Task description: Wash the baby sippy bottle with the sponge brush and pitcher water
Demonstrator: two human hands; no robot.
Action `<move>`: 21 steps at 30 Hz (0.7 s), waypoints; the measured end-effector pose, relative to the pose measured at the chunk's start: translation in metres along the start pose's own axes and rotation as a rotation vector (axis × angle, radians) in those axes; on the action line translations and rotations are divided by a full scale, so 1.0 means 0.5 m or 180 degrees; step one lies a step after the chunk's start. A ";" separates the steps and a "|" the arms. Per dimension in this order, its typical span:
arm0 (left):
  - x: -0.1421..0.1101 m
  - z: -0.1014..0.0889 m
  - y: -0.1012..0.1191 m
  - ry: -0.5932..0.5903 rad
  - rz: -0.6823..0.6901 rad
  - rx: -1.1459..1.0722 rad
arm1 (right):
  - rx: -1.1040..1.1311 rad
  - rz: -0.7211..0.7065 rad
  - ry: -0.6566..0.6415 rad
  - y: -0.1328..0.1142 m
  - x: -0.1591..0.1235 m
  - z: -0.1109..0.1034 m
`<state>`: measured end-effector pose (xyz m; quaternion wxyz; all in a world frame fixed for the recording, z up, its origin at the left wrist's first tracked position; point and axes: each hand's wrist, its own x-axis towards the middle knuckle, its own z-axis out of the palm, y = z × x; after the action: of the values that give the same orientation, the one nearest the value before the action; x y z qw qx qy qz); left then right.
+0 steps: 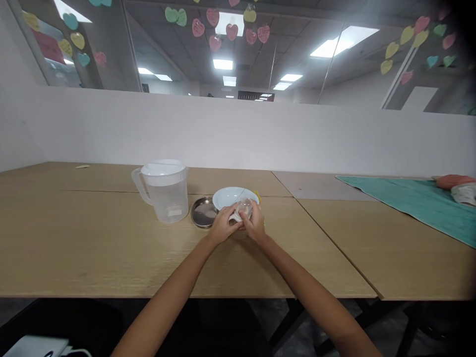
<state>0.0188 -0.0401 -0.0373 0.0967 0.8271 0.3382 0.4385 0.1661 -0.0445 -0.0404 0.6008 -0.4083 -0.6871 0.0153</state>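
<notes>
A small clear round container (244, 205) is held up in front of the bowl, between both of my hands; its exact kind is hard to make out. My left hand (223, 226) closes on its left side, near a whitish edge. On the other side my right hand (254, 224) grips it, thumb laid across the front. Just behind stands a white bowl (225, 197), partly covered by my hands. A round shallow steel dish (203, 213) lies left of the bowl. Something yellow (257, 194) peeks out at the bowl's right edge, mostly hidden.
A translucent pitcher (167, 198) with a white lid stands left of the dish, handle pointing left. On the right a teal cloth (405, 198) covers part of the table (111, 253), with an orange and white bundle (455, 183) on it. A white wall (223, 129) rises behind.
</notes>
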 end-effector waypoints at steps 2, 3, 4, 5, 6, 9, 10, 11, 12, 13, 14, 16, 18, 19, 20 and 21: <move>0.000 0.002 0.002 0.0066 -0.0016 -0.0006 | -0.0012 -0.0163 0.0130 -0.002 0.000 -0.004; 0.000 0.002 0.003 0.0097 -0.0024 -0.0003 | -0.0014 -0.0220 0.0172 -0.002 0.001 -0.006; 0.000 0.003 0.004 0.0121 -0.0032 0.0004 | -0.0011 -0.0258 0.0200 -0.001 0.003 -0.009; 0.000 0.002 0.005 0.0131 -0.0040 0.0009 | 0.0007 -0.0277 0.0214 0.001 0.006 -0.012; 0.000 0.002 0.007 0.0127 -0.0044 0.0013 | 0.0041 -0.0277 0.0217 0.004 0.009 -0.014; 0.000 -0.002 0.011 0.0092 -0.0035 0.0029 | 0.0209 -0.0213 0.0176 0.012 0.018 -0.018; 0.000 -0.004 0.012 0.0078 -0.0030 0.0035 | 0.0262 -0.0168 0.0169 0.012 0.020 -0.018; 0.000 -0.005 0.014 0.0065 -0.0029 0.0043 | 0.0307 -0.0107 0.0175 0.011 0.021 -0.017; -0.001 -0.006 0.014 0.0053 -0.0034 0.0056 | 0.0356 -0.0038 0.0191 0.009 0.021 -0.016; -0.001 -0.006 0.015 0.0042 -0.0043 0.0072 | 0.0417 0.0034 0.0218 0.004 0.022 -0.015; -0.001 -0.007 0.016 0.0037 -0.0050 0.0089 | 0.0489 0.0107 0.0269 -0.001 0.022 -0.014; -0.003 -0.007 0.017 0.0033 -0.0055 0.0114 | 0.0594 0.0214 0.0526 -0.012 0.022 -0.016; -0.004 -0.008 0.017 0.0044 -0.0050 0.0117 | 0.0504 0.0225 0.0986 -0.016 0.025 -0.023; -0.004 -0.008 0.017 0.0052 -0.0047 0.0116 | 0.0364 0.0184 0.1190 -0.014 0.027 -0.029; -0.004 -0.008 0.018 0.0057 -0.0048 0.0117 | 0.0173 0.0124 0.1296 -0.010 0.029 -0.035; -0.005 -0.009 0.018 0.0057 -0.0052 0.0121 | -0.0047 0.0069 0.1274 -0.002 0.031 -0.041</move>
<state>0.0187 -0.0490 -0.0322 0.0815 0.8220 0.3541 0.4385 0.1836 -0.0455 -0.0216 0.7221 -0.4149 -0.5497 -0.0648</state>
